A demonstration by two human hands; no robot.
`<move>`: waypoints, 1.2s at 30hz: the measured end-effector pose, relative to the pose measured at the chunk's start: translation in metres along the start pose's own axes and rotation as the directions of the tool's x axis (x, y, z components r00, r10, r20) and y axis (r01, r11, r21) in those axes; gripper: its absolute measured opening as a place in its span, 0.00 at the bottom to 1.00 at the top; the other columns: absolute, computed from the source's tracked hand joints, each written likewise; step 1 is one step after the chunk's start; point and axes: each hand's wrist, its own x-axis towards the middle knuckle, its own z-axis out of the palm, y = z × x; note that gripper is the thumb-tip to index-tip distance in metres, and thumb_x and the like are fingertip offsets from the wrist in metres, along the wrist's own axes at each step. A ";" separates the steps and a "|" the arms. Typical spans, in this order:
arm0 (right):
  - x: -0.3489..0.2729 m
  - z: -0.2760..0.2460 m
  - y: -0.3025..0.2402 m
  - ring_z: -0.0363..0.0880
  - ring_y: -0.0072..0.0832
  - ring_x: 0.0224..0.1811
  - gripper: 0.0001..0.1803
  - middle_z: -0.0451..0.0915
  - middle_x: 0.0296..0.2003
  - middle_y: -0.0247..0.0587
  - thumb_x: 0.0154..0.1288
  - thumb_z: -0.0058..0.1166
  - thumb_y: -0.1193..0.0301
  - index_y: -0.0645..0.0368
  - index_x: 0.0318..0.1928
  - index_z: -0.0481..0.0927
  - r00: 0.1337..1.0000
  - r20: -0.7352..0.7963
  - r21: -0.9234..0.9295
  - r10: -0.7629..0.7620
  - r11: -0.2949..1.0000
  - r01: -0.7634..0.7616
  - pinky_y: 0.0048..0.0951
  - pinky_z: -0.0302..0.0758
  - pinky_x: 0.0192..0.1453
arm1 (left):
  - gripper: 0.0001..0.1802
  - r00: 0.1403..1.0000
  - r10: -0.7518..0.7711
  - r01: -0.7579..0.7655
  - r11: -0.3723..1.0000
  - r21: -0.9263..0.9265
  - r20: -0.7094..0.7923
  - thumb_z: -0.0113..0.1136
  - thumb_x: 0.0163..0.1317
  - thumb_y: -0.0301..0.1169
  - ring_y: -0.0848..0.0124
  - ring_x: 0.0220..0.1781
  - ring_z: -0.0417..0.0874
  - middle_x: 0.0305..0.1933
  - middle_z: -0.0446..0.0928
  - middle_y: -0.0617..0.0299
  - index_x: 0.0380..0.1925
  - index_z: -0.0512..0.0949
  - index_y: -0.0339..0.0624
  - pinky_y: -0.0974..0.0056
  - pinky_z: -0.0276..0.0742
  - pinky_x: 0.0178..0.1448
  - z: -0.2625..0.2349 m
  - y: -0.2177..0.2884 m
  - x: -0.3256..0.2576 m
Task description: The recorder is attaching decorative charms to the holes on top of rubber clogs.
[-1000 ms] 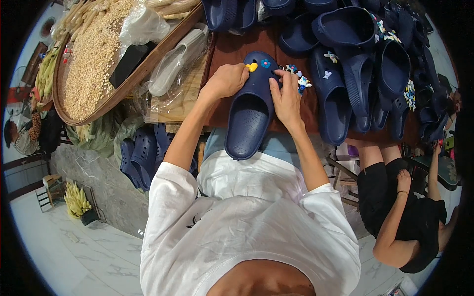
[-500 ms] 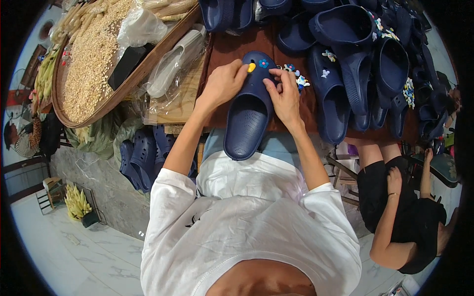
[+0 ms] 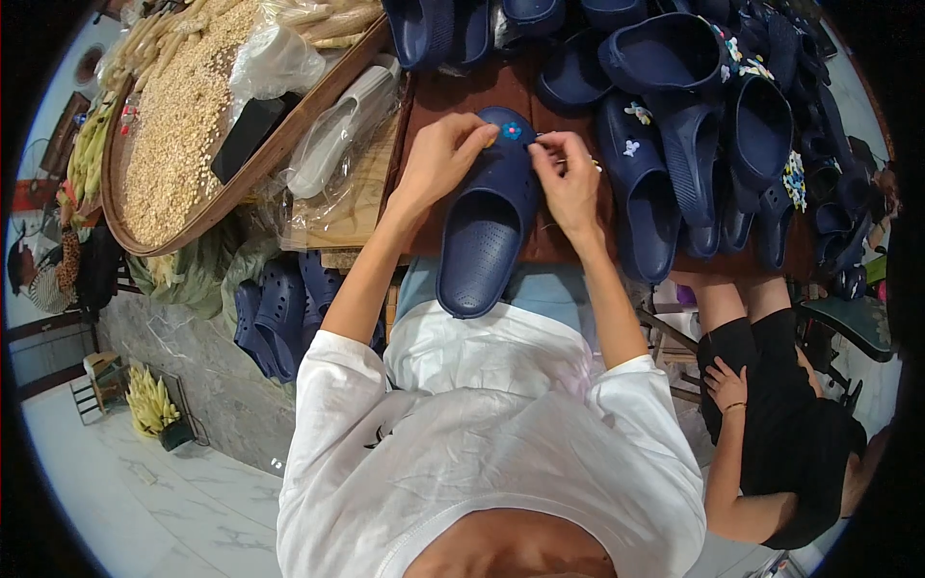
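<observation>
A navy clog (image 3: 487,226) lies toe-away before me on the brown cloth, its heel toward my body. On its toe sits a blue flower charm (image 3: 512,129). A yellow charm (image 3: 490,143) shows only partly beside my left fingertips. My left hand (image 3: 445,159) is closed on the left side of the toe, thumb and forefinger at the yellow charm. At the toe's right edge, my right hand (image 3: 568,183) has thumb and fingers pinched together; whatever is between them is too small to make out. Loose charms near that hand are mostly hidden by it.
Navy clogs, several with charms, crowd the right; one decorated clog (image 3: 647,207) lies beside my right hand. At left are a basket tray (image 3: 173,241) of kernels, a black phone-like slab (image 3: 252,135) and a wrapped white clog (image 3: 342,130). A person in black (image 3: 800,462) sits at right.
My right hand has shifted slightly right and its fingers have drawn into a pinch. My left fingers now cover more of the yellow charm. The other person's arm has moved lower.
</observation>
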 end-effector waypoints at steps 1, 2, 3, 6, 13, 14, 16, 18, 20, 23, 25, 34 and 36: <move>0.004 -0.004 0.009 0.80 0.26 0.32 0.09 0.78 0.36 0.40 0.65 0.61 0.71 0.61 0.43 0.79 0.999 -0.042 -0.074 -0.022 0.997 0.019 0.26 0.77 0.32 | 0.17 0.997 -0.004 0.006 1.000 0.028 -0.079 0.66 0.63 0.39 0.74 0.31 0.79 0.30 0.82 0.59 0.38 0.81 0.33 0.66 0.76 0.38 0.001 -0.003 -0.002; 0.007 -0.008 0.018 0.81 0.30 0.33 0.10 0.78 0.37 0.43 0.65 0.60 0.71 0.61 0.44 0.79 0.999 -0.038 -0.125 -0.010 0.992 0.005 0.31 0.78 0.36 | 0.17 0.997 -0.005 0.007 1.000 0.029 -0.082 0.66 0.63 0.39 0.74 0.31 0.79 0.30 0.82 0.59 0.38 0.81 0.33 0.66 0.76 0.38 0.001 -0.006 -0.002; 0.009 -0.014 0.035 0.82 0.32 0.35 0.10 0.78 0.37 0.44 0.65 0.60 0.69 0.61 0.44 0.79 1.000 -0.025 -0.178 -0.017 0.984 0.012 0.33 0.78 0.39 | 0.22 0.994 -0.065 0.073 0.993 0.091 -0.086 0.70 0.57 0.45 0.67 0.32 0.81 0.30 0.81 0.57 0.37 0.80 0.35 0.62 0.77 0.39 0.004 -0.007 0.001; 0.015 -0.009 0.044 0.82 0.36 0.38 0.13 0.78 0.38 0.47 0.65 0.61 0.66 0.61 0.44 0.79 0.999 -0.012 -0.266 -0.042 0.963 0.037 0.37 0.77 0.44 | 0.31 0.985 -0.148 0.163 0.964 0.208 -0.087 0.75 0.47 0.54 0.61 0.32 0.82 0.29 0.80 0.55 0.35 0.76 0.37 0.59 0.78 0.38 0.007 -0.013 0.004; 0.039 0.020 0.021 0.79 0.46 0.47 0.28 0.78 0.45 0.53 0.61 0.64 0.50 0.62 0.48 0.79 0.992 0.110 -0.262 0.055 0.965 -0.024 0.42 0.75 0.52 | 0.37 0.948 -0.316 0.316 0.933 0.174 -0.027 0.75 0.43 0.60 0.65 0.30 0.80 0.26 0.77 0.58 0.34 0.73 0.39 0.60 0.76 0.36 0.013 -0.021 0.015; 0.041 0.021 0.022 0.79 0.48 0.48 0.30 0.78 0.45 0.53 0.61 0.63 0.48 0.62 0.49 0.80 0.990 0.131 -0.389 0.048 0.921 0.006 0.44 0.75 0.54 | 0.37 0.949 -0.313 0.312 0.934 0.174 -0.020 0.75 0.43 0.60 0.65 0.30 0.80 0.26 0.77 0.58 0.34 0.73 0.39 0.60 0.76 0.36 0.014 -0.022 0.015; 0.044 0.020 0.025 0.78 0.49 0.49 0.31 0.78 0.44 0.54 0.62 0.61 0.46 0.63 0.49 0.80 0.983 0.164 -0.399 0.079 0.917 -0.007 0.46 0.74 0.54 | 0.35 0.946 -0.324 0.324 0.931 0.170 -0.026 0.73 0.47 0.60 0.61 0.30 0.82 0.26 0.77 0.54 0.34 0.73 0.38 0.58 0.76 0.37 0.014 -0.020 0.013; 0.042 0.019 0.026 0.78 0.50 0.49 0.28 0.77 0.43 0.54 0.64 0.60 0.50 0.64 0.49 0.80 0.974 0.211 -0.406 -0.080 0.899 0.162 0.46 0.74 0.54 | 0.34 0.954 -0.297 0.297 0.938 0.177 -0.026 0.72 0.49 0.59 0.58 0.31 0.83 0.26 0.78 0.52 0.33 0.72 0.38 0.56 0.76 0.37 0.014 -0.017 0.013; 0.041 0.017 0.026 0.77 0.50 0.48 0.26 0.77 0.42 0.55 0.65 0.59 0.53 0.65 0.49 0.80 0.960 0.238 -0.432 -0.147 0.870 0.240 0.46 0.75 0.53 | 0.33 0.962 -0.271 0.272 0.945 0.184 -0.026 0.71 0.51 0.58 0.54 0.32 0.84 0.27 0.79 0.49 0.33 0.71 0.37 0.54 0.77 0.38 0.016 -0.019 0.013; 0.041 0.016 0.015 0.77 0.50 0.47 0.22 0.76 0.40 0.55 0.66 0.57 0.58 0.67 0.47 0.79 0.930 0.276 -0.463 -0.240 0.815 0.348 0.45 0.76 0.51 | 0.30 0.985 -0.169 0.173 0.946 0.274 -0.042 0.68 0.58 0.55 0.54 0.28 0.81 0.25 0.78 0.48 0.33 0.69 0.38 0.54 0.75 0.35 0.016 -0.029 0.014; 0.041 0.015 0.013 0.78 0.49 0.46 0.19 0.76 0.40 0.55 0.66 0.56 0.61 0.68 0.45 0.79 0.921 0.284 -0.477 -0.265 0.794 0.376 0.45 0.77 0.50 | 0.26 0.997 -0.081 0.080 0.943 0.322 -0.013 0.64 0.62 0.50 0.43 0.33 0.82 0.28 0.79 0.42 0.36 0.67 0.36 0.48 0.75 0.38 0.018 -0.028 0.016; 0.045 0.020 0.016 0.79 0.48 0.42 0.14 0.77 0.36 0.54 0.65 0.55 0.65 0.67 0.37 0.77 0.914 0.282 -0.507 -0.293 0.763 0.401 0.46 0.78 0.46 | 0.14 0.984 0.162 -0.179 0.913 0.367 0.079 0.52 0.69 0.35 0.37 0.37 0.80 0.29 0.77 0.35 0.40 0.64 0.35 0.40 0.73 0.39 0.020 -0.032 0.020; 0.046 0.020 0.017 0.79 0.49 0.41 0.13 0.77 0.36 0.54 0.65 0.55 0.66 0.66 0.36 0.77 0.911 0.296 -0.510 -0.286 0.759 0.404 0.46 0.78 0.45 | 0.13 0.987 0.146 -0.162 0.918 0.362 0.069 0.51 0.70 0.34 0.37 0.36 0.80 0.30 0.78 0.36 0.39 0.64 0.35 0.40 0.74 0.39 0.017 -0.035 0.018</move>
